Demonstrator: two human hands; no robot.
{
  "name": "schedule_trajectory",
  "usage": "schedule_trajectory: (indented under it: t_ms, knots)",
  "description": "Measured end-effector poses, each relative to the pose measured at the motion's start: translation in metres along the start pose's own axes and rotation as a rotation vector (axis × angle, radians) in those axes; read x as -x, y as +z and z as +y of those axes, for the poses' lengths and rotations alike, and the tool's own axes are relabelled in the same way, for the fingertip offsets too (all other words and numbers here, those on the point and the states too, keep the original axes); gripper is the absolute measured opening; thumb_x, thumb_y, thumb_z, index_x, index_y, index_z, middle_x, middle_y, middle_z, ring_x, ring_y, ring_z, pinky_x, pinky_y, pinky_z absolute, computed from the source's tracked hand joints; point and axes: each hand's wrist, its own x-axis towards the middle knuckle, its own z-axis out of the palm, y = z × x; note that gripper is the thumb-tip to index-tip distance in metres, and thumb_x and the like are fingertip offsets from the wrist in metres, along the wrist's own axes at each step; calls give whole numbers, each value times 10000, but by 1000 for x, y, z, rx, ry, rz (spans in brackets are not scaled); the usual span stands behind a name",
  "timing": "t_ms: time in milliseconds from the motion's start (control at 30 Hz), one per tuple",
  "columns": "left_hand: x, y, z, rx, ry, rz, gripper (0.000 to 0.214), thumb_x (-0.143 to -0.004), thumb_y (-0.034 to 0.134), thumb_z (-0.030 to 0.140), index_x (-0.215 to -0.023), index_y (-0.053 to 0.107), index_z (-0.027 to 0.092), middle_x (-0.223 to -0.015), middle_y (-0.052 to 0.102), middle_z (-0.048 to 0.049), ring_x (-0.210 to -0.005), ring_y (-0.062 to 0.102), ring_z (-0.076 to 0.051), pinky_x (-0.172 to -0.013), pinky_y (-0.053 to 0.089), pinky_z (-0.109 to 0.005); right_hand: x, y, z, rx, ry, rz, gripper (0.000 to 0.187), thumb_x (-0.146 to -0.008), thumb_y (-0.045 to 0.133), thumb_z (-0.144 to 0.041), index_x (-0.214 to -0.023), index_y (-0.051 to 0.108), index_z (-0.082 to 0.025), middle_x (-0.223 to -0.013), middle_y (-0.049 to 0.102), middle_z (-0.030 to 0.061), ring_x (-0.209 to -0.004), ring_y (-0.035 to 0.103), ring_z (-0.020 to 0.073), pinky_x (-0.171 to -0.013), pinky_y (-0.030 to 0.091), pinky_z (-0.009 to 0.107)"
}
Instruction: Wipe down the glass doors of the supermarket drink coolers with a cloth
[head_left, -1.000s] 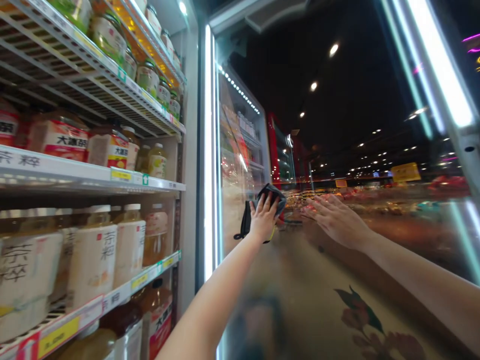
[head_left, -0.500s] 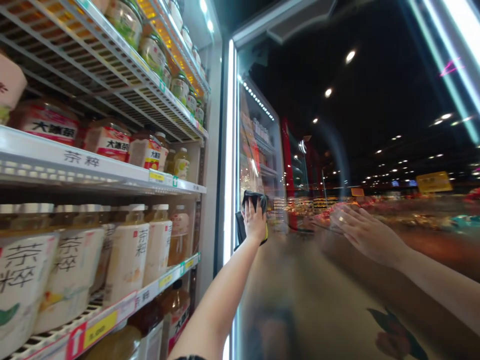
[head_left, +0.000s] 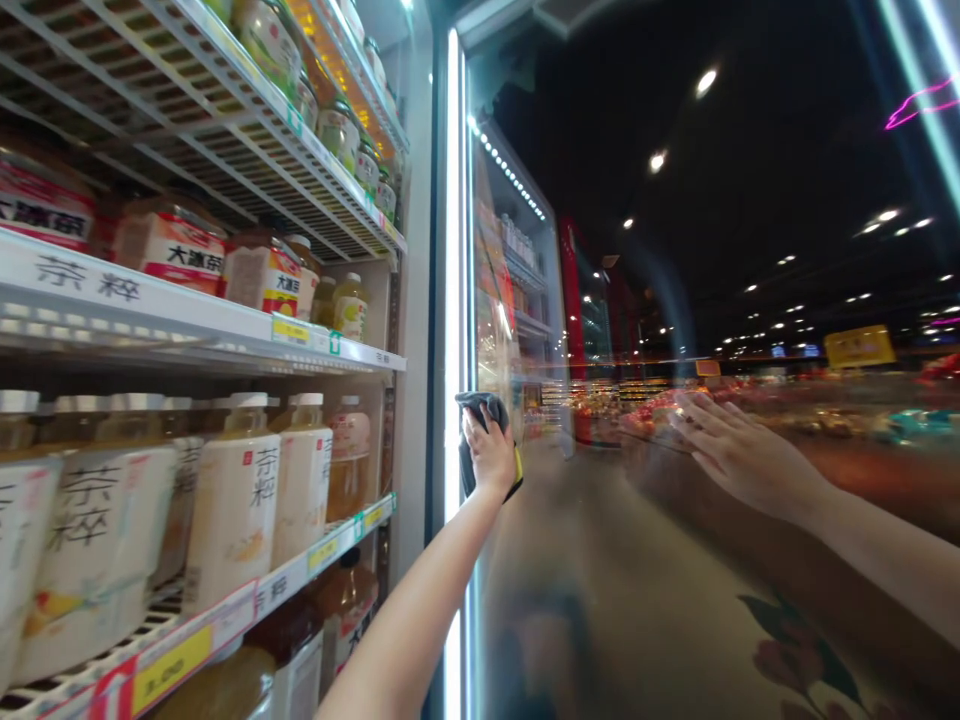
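My left hand [head_left: 491,450] presses a dark grey cloth with a yellow edge [head_left: 481,400] against the inner side of a glass door [head_left: 585,560], close to its lit frame strip. The fingers are bent over the cloth. My right hand [head_left: 720,440] is farther right at about the same height, fingers stretched out and lying flat, with nothing in it. It is by the glass; whether the palm touches the pane cannot be made out.
To the left are cooler shelves [head_left: 337,350] holding drink bottles [head_left: 234,490], red-labelled jugs [head_left: 176,240] and green-labelled jars [head_left: 337,130]. A bright light strip [head_left: 454,250] runs up the door frame. Through the glass, ceiling lights and a blurred shop floor show.
My left hand and the cloth have shifted left, onto the lit strip at the door's edge. My right hand stays nearly in place. The view has turned slightly to the right.
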Motion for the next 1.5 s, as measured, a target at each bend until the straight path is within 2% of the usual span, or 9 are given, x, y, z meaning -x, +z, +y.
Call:
schedule_trajectory:
  t_ms: [267, 500, 700, 833, 967, 1100, 1200, 1367, 1500]
  knots:
    - [-98, -16, 12, 61, 100, 20, 599, -982, 516, 348, -1552, 400, 209, -1676, 238, -179, -1544, 249, -336, -1224, 294, -517, -1, 0, -6, -35, 59, -15, 539, -963, 433, -183, -1499, 483, -146, -1591, 431, 129, -1515, 316, 302, -1214, 352, 529]
    - [36, 12, -25, 133, 6, 75, 556, -979, 477, 315, -1491, 469, 97, -1651, 241, -254, -1542, 220, -396, -1208, 273, -618, -2, -2, -10, -22, 93, -26, 481, -1007, 408, -263, -1447, 537, -121, -1595, 420, 142, -1519, 304, 316, -1216, 338, 543]
    - [-3, 14, 19, 206, -27, 96, 590, -999, 437, 338, -1554, 384, 146, -1679, 183, -218, -1558, 172, -381, -1225, 249, -609, -4, -4, -12, -43, 111, -26, 480, -1022, 411, -306, -1445, 551, -126, -1599, 406, 148, -1516, 309, 321, -1225, 319, 541]
    - [10, 23, 49, 218, 255, 47, 604, -976, 509, 337, -1562, 388, 253, -1701, 186, -116, -1571, 164, -319, -1256, 242, -540, -3, -1, -16, -51, 148, -21, 496, -1032, 391, -308, -1480, 514, -132, -1609, 386, 136, -1509, 325, 320, -1231, 305, 541]
    - [76, 27, 18, 165, 609, -151, 631, -925, 587, 252, -1532, 432, 329, -1688, 251, -69, -1562, 211, -298, -1264, 193, -566, -3, -1, -12, -72, 153, -38, 516, -1038, 377, -319, -1523, 460, -163, -1615, 372, 121, -1505, 340, 300, -1242, 284, 542]
    - [68, 12, 6, 99, 159, -109, 575, -964, 546, 370, -1525, 450, 294, -1702, 198, -93, -1575, 24, -393, -1212, 52, -720, -8, -12, 7, -108, 81, -143, 508, -1048, 336, -311, -1522, 465, -180, -1615, 374, 97, -1505, 340, 281, -1227, 322, 509]
    - [29, 5, 54, 150, -76, -56, 605, -996, 464, 376, -1575, 359, 236, -1715, 86, -144, -1563, -22, -434, -1187, 136, -744, -7, -30, 26, -129, 12, -226, 505, -1046, 338, -296, -1526, 458, -197, -1591, 424, 88, -1479, 392, 263, -1213, 339, 498]
    - [56, 19, 136, 182, 301, -60, 632, -959, 547, 361, -1566, 378, 309, -1713, 152, -70, -1570, -42, -401, -1220, 99, -713, 25, -55, 49, 1, 47, -203, 528, -1014, 362, -189, -1537, 436, -189, -1577, 440, 106, -1490, 372, 278, -1239, 262, 557]
    - [113, 33, 107, 169, 748, -187, 640, -927, 573, 237, -1537, 422, 359, -1659, 328, -36, -1574, 140, -317, -1266, 76, -615, 63, -57, 63, 95, 85, -204, 584, -990, 362, -139, -1564, 382, -245, -1600, 408, 77, -1493, 363, 292, -1210, 315, 592]
